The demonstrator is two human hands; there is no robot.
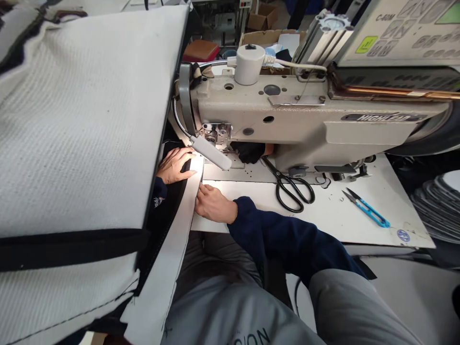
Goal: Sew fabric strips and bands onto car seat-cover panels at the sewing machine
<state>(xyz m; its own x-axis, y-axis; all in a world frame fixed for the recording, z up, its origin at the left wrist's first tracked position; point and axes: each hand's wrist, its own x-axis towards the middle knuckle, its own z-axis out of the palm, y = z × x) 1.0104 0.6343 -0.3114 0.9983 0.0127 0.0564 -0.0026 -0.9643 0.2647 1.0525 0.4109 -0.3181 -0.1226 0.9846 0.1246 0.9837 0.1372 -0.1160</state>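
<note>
My left hand lies flat with its fingers stretched out, the fingertips resting on a long white fabric strip close to the sewing machine's needle area. My right hand is closed at the near right edge of that strip, fingers pinching it. Black fabric runs along the strip's left side with a stitched seam. The strip joins a bulky white textured fabric piece with black edging, which fills the left of the view. A lamp lights the spot ahead of my hands; the needle tip is hidden behind it.
The sewing machine spans the upper right, its control panel above. Black-handled scissors and blue thread snips lie on the white tabletop. A stack of grey pieces sits at far right.
</note>
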